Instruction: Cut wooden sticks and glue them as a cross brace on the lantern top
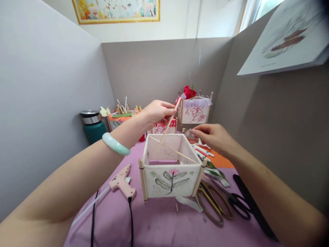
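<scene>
My left hand (162, 111), wearing a pale green bangle, is closed on a thin wooden stick (168, 126). That stick slants down over the open top of a white four-sided box frame (160, 181) with a drawn plant and pink flower on its front panel. Another thin stick (181, 153) lies diagonally across the box's opening. Wooden sticks stand at the box's corners. Beyond the box's back right corner, my right hand (209, 133) has its fingers pinched together at a small translucent whitish scrap (188, 132); whether it is one loose piece I cannot tell.
A pink glue gun (123, 181) with a cord lies left of the box. Bronze scissors (212, 202) and black-handled scissors (239, 202) lie to the right. Behind stand decorated boxes (196, 111) and a teal bottle (94, 130). Grey partitions (164, 72) enclose the purple-covered table (159, 226).
</scene>
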{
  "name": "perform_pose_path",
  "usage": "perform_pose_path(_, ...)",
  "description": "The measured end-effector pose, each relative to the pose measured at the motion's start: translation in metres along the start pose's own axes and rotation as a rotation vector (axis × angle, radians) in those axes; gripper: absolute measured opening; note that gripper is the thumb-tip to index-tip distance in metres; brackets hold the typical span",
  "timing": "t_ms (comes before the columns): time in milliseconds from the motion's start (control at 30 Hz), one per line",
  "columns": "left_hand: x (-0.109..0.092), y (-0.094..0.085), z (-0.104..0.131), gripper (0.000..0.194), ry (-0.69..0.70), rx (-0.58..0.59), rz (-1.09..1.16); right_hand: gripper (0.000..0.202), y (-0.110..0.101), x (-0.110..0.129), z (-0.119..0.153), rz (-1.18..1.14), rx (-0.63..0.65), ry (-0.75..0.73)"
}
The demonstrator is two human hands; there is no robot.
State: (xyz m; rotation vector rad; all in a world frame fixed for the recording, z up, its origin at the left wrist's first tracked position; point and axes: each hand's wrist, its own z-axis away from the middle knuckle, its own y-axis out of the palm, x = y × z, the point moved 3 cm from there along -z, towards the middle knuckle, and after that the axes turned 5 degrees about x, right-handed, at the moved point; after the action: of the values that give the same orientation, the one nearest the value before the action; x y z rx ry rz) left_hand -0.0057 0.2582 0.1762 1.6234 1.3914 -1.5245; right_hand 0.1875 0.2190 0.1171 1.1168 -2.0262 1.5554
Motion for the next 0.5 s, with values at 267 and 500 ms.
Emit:
perform_pose_path(267,0.011,0.007,0.008,0.016,-0.108,0.153,-0.295,0.027,0.023,-0.031,-0.022,-0.040,0.127,-0.024)
perform_pose_path(500,0.020,0.008,0.008,0.013,-0.179,0.146,-0.340,0.028,0.030,-0.040,-0.030,-0.033,0.132,-0.028)
